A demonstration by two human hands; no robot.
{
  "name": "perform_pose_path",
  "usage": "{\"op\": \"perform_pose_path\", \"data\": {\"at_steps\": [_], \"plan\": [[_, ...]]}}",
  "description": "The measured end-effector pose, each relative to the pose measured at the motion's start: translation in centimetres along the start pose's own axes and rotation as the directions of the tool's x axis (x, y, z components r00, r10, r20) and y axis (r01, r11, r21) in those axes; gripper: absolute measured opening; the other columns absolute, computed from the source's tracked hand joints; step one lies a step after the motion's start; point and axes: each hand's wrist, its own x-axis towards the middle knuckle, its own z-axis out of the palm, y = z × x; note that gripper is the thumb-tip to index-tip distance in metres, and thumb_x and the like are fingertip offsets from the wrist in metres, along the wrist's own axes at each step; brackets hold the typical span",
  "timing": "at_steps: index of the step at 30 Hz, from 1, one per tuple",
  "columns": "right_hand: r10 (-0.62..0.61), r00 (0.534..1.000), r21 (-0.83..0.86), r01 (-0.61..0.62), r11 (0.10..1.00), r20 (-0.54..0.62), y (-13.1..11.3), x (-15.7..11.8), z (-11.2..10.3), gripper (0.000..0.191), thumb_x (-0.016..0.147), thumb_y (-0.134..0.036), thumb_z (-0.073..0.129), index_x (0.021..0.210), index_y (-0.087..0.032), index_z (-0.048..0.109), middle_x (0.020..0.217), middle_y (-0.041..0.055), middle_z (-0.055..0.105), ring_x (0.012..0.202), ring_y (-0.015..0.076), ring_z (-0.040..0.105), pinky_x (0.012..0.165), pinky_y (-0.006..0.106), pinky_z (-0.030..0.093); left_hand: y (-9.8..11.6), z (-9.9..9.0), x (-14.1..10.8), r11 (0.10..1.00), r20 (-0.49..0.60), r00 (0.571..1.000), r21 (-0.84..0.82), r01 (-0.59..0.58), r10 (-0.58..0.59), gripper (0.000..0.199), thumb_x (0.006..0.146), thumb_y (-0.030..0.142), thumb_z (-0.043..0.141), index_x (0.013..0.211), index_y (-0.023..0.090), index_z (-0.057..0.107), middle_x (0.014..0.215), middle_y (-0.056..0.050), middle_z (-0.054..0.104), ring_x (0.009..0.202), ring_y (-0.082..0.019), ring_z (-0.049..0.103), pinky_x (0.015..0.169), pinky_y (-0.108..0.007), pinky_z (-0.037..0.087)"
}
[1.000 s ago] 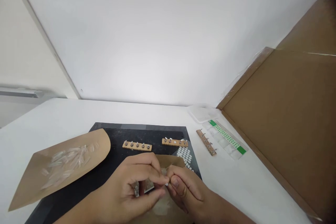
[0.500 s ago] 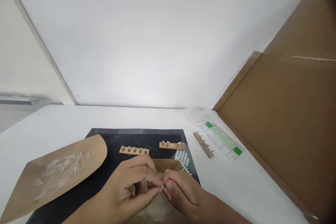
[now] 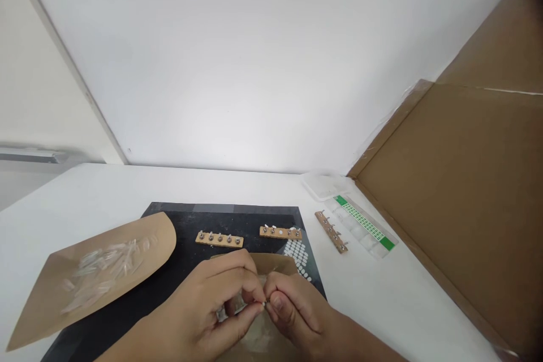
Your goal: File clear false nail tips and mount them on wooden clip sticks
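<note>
My left hand point(image 3: 229, 302) and my right hand point(image 3: 294, 308) meet at the lower middle, fingertips nearly touching. Between them is a tiny light-and-metal part point(image 3: 264, 304), too small to name; both hands pinch at it. Beneath them, a brown paper sheet point(image 3: 271, 261) with clear material on it is partly covered. Just beyond stand a left strip point(image 3: 219, 238) with several metal pieces and another strip point(image 3: 280, 232) with metal pieces and white dots. Many white oval dots point(image 3: 297, 254) lie at the black mat's right edge.
The black mat point(image 3: 186, 226) lies on the white table point(image 3: 106, 192). Brown paper point(image 3: 63, 271) at left bears clear plastic pieces. At right are a third strip point(image 3: 331, 232), a clear compartment box point(image 3: 360, 232) with a green-and-white label, a clear lid point(image 3: 324, 185) and a cardboard wall point(image 3: 458, 181).
The view has shifted slightly, moving the table items a little to the right. My left fingers have closed in slightly at the small part; my right hand keeps its grip.
</note>
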Motion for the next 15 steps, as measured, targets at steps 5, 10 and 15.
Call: {"op": "perform_pose_path", "data": {"at_steps": [5,10,15], "plan": [[-0.009,0.997,-0.125,-0.001,0.992,-0.073,0.1,-0.27,0.25,0.038,0.118,-0.046,0.03,0.093,-0.023,0.049,0.08,-0.002,0.052,0.068,0.0141,0.047,0.066,0.027,0.035,-0.72,0.33,-0.27,0.999,-0.058,0.998,-0.047,-0.027,0.024,0.019,0.098,0.006,0.063,0.108,0.022,0.071,0.091,-0.003,0.064,0.075,-0.014,0.063,0.066,-0.023,0.053],[-0.06,0.99,-0.211,0.032,0.977,-0.128,-0.01,-0.1,0.5,0.037,0.118,-0.043,0.03,0.093,-0.023,0.05,0.08,-0.0026,0.054,0.069,0.014,0.05,0.066,0.027,0.037,-0.81,0.79,-0.2,0.996,-0.136,0.99,-0.072,-0.057,0.047,0.025,0.094,0.002,0.064,0.109,0.02,0.073,0.091,-0.005,0.066,0.073,-0.014,0.065,0.065,-0.024,0.055],[-0.104,0.984,-0.346,0.049,0.937,-0.142,0.21,0.2,0.75,0.04,0.118,-0.043,0.028,0.095,-0.023,0.054,0.079,-0.0005,0.059,0.068,0.0156,0.053,0.065,0.028,0.037,-0.53,0.85,0.23,0.994,-0.233,0.968,-0.022,-0.105,0.097,0.026,0.087,-0.002,0.068,0.1,0.019,0.074,0.085,-0.004,0.07,0.072,-0.014,0.068,0.066,-0.025,0.054]]}}
